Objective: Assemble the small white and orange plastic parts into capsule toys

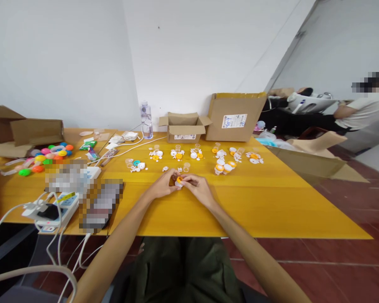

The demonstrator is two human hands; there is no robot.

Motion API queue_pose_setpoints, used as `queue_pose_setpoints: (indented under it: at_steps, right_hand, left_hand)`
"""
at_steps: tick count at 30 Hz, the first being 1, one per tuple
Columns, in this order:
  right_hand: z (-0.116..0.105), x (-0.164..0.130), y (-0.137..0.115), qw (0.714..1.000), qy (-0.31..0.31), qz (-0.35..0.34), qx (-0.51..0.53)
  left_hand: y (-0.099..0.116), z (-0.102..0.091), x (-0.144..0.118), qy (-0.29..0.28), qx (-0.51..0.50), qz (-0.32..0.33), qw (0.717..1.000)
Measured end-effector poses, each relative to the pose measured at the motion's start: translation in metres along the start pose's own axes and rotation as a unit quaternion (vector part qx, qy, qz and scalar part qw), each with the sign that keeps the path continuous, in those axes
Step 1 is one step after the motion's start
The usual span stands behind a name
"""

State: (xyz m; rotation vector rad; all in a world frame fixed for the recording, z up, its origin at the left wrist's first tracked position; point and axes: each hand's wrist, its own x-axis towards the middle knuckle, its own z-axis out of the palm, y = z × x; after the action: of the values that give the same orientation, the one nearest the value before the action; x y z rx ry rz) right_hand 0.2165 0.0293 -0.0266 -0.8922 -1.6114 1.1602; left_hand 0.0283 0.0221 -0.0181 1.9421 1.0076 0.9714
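Head view: both forearms come in over the near edge of the worktop [255, 206], slanting inward until the hands nearly meet about midway along it. The left hand [166, 184] curls with its thumb toward the near edge; the right hand [198, 187] arches over from the other side. Both grips are closed on one small orange-ringed piece [179, 179], fingertips together around it. The fingers cover much of that piece, and whether its base touches the worktop cannot be told. A clear cup [186, 167] stands just beyond the hands. Pixelation masks a device [102, 206] near the left forearm; a power strip [68, 208] lies farther toward the near left corner. Plain yellow surface stretches from the right wrist to the slanting right edge and near right corner.
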Motion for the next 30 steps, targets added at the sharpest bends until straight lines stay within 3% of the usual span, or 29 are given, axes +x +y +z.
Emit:
queue_pose_setpoints:
  at_steps: [8, 30]
  right_hand:
    - [0.0003, -0.0026, 0.0027, 0.994, -0.002, -0.074, -0.081]
    - [0.0020, -0.0042, -0.0034, 0.991, -0.028, -0.074, -0.106]
  left_hand:
    - [-0.0020, 0.0002, -0.0003, -0.002, 0.001, -0.003, 1.000]
    - [0.0024, -0.0003, -0.0001, -0.001, -0.008, -0.009, 1.000]
